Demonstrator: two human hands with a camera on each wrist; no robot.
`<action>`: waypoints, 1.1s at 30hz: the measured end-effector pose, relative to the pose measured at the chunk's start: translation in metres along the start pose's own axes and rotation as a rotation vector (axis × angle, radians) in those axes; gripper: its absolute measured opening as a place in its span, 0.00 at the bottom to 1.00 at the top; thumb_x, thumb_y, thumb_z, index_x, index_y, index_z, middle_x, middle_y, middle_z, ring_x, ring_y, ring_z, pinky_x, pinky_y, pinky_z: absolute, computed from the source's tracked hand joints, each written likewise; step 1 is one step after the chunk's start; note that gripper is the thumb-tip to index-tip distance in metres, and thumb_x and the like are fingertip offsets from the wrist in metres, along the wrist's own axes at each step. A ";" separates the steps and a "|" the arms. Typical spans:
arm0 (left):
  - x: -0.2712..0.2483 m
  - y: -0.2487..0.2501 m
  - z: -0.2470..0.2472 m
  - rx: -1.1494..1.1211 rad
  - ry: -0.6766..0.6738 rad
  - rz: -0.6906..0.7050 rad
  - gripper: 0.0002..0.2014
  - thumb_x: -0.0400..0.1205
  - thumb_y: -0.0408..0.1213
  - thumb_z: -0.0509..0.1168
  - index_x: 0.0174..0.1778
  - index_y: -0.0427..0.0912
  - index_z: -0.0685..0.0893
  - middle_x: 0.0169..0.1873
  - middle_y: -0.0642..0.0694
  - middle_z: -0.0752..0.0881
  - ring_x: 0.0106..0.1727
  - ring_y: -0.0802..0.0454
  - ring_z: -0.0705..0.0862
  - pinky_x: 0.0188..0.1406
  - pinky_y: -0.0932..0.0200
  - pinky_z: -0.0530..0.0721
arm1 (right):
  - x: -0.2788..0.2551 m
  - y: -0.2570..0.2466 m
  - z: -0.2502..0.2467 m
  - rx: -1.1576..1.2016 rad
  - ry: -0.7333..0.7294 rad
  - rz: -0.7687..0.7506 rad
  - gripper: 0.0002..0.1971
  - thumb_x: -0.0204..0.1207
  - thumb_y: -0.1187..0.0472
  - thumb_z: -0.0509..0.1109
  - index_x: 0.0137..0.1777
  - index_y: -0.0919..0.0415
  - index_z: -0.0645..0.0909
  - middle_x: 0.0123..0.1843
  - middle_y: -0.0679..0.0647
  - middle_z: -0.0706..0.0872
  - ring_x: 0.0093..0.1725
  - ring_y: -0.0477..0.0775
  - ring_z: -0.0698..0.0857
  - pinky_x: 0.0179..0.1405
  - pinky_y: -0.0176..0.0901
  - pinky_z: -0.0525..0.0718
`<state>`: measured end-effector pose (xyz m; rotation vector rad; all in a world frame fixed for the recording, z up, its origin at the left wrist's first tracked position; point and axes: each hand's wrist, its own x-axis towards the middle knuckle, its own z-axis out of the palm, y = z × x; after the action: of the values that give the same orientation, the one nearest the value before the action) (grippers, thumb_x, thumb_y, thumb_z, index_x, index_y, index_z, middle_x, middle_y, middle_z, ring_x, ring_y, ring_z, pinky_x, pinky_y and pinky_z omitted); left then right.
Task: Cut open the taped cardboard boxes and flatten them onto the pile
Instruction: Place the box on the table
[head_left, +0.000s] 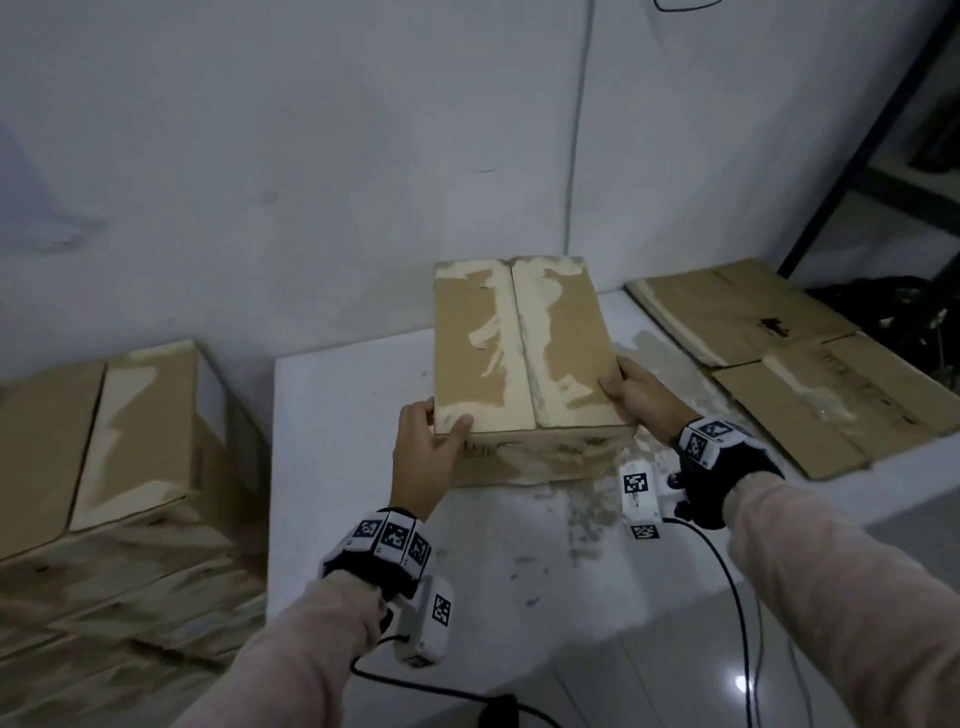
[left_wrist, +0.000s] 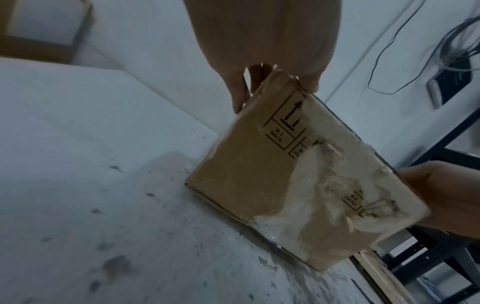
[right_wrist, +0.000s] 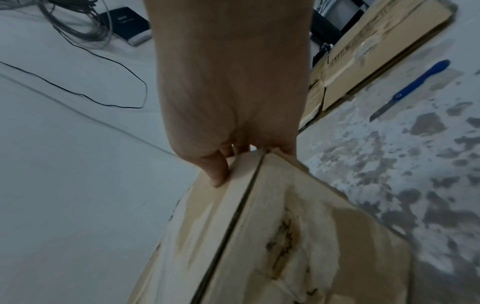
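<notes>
A brown cardboard box (head_left: 524, 358) sits in the middle of the head view, on a white desk (head_left: 343, 415) with gray marks on it. The box is longer than it is wide, and its long side runs from the person toward the wall at the top of the frame. The slit between its two top flaps runs the same way. Pale torn patches cover much of the top. The left hand (head_left: 423, 457) holds the near left corner, with the thumb on top and the fingers curled round the side, so its grip is closed on the box. The right hand (head_left: 641, 397) holds the near right corner with its fingers wrapped round the edge, so its grip is closed on the box too. At the right of the head view, flat cardboard (head_left: 779, 364) lies on the desk. At the left, more boxes (head_left: 104, 441) stand in a stack. In the right wrist view, a blue knife (right_wrist: 413, 88) lies on the desk at the upper right, apart from the box.
</notes>
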<state>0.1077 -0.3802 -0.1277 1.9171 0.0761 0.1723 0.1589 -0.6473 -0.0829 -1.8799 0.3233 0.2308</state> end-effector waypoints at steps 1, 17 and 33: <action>0.008 0.000 0.008 0.007 -0.010 -0.008 0.19 0.80 0.48 0.68 0.61 0.42 0.74 0.57 0.48 0.75 0.58 0.53 0.78 0.58 0.44 0.83 | 0.010 0.002 -0.007 -0.018 -0.007 0.001 0.19 0.86 0.64 0.58 0.77 0.59 0.69 0.70 0.55 0.80 0.65 0.58 0.80 0.63 0.51 0.78; 0.089 0.021 0.068 -0.005 -0.178 -0.292 0.33 0.80 0.58 0.62 0.76 0.43 0.64 0.63 0.46 0.77 0.60 0.46 0.79 0.58 0.49 0.81 | 0.083 0.003 -0.072 -0.038 -0.147 0.170 0.23 0.81 0.50 0.66 0.74 0.52 0.69 0.62 0.50 0.79 0.53 0.49 0.80 0.49 0.45 0.79; 0.061 0.045 0.149 -0.636 0.063 -0.526 0.18 0.85 0.42 0.62 0.69 0.40 0.76 0.55 0.44 0.87 0.49 0.44 0.87 0.37 0.51 0.88 | 0.116 0.002 -0.151 0.050 -0.293 0.131 0.21 0.80 0.33 0.52 0.62 0.40 0.78 0.58 0.52 0.85 0.51 0.55 0.86 0.48 0.51 0.88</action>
<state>0.1900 -0.5257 -0.1310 1.2064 0.5017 -0.0943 0.2674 -0.8033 -0.0724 -1.7480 0.2493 0.5754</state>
